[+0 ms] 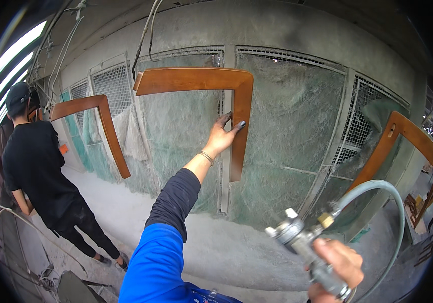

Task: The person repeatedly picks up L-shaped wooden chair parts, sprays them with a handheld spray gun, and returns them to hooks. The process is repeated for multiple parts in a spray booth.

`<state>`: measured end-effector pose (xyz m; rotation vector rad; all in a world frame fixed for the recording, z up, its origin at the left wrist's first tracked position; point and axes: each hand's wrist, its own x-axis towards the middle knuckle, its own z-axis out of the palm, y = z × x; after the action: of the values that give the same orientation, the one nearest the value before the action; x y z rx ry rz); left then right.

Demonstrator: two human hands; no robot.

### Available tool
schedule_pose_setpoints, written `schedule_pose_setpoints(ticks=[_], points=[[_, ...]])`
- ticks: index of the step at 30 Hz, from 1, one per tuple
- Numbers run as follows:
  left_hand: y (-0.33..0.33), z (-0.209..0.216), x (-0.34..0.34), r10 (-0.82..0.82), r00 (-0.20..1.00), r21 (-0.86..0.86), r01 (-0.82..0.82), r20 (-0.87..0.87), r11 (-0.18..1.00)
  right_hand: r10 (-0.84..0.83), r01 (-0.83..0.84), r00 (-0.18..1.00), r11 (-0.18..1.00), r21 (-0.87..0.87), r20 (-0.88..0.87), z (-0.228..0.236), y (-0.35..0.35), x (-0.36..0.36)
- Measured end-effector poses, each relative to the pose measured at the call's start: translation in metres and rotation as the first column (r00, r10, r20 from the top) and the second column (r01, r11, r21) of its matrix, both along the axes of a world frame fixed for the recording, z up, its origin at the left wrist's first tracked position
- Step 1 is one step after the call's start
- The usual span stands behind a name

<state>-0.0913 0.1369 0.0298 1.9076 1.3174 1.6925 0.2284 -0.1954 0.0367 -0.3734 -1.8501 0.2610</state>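
Observation:
My left hand [220,137] reaches up and grips the upright leg of an L-shaped brown wooden piece [196,81]. Its thumb lies on the front face and the fingers sit at the left edge; the fingertips look darkened. In my right hand [345,262], at the lower right, is a metal spray gun [302,245]. Its nozzle end points up and left, a short distance from the wood. A grey hose [400,217] joins the gun at a brass fitting and curves down to the right.
Similar wooden pieces hang at left [106,118] and right [393,146]. A person in black [37,161] stands at the left, facing away. Behind is a wall of dusty greenish filter sheets [287,126] and wire mesh. Cables [148,30] hang from above. A thin hose [39,227] crosses the lower left.

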Motion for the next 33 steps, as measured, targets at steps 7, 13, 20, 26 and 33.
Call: schedule_pose_setpoints(ticks=[7,13,20,26,33], points=[[0.016,-0.009,-0.005,-0.104,0.995,0.006,0.104,0.005,0.995,-0.432,0.415,0.873,0.902,-0.119,-0.225,-0.037,0.005,0.039],[-0.002,-0.018,-0.038,0.096,0.885,0.233,-0.222,0.455,0.947,-0.37,0.362,0.884,0.929,-0.081,-0.286,-0.036,0.01,0.07],[-0.188,0.105,-0.187,0.691,0.648,0.764,-0.608,0.32,0.216,-0.376,0.379,0.925,0.919,-0.11,0.052,-0.062,0.019,0.106],[-0.266,0.167,-0.181,0.579,0.814,0.426,-0.536,0.034,0.729,-0.077,0.207,0.956,0.861,-0.464,0.284,-0.122,0.037,0.106],[-0.323,0.19,-0.135,0.587,0.807,0.422,-0.512,-0.06,0.748,-0.048,0.118,0.98,0.923,-0.366,0.194,-0.098,0.042,0.121]])
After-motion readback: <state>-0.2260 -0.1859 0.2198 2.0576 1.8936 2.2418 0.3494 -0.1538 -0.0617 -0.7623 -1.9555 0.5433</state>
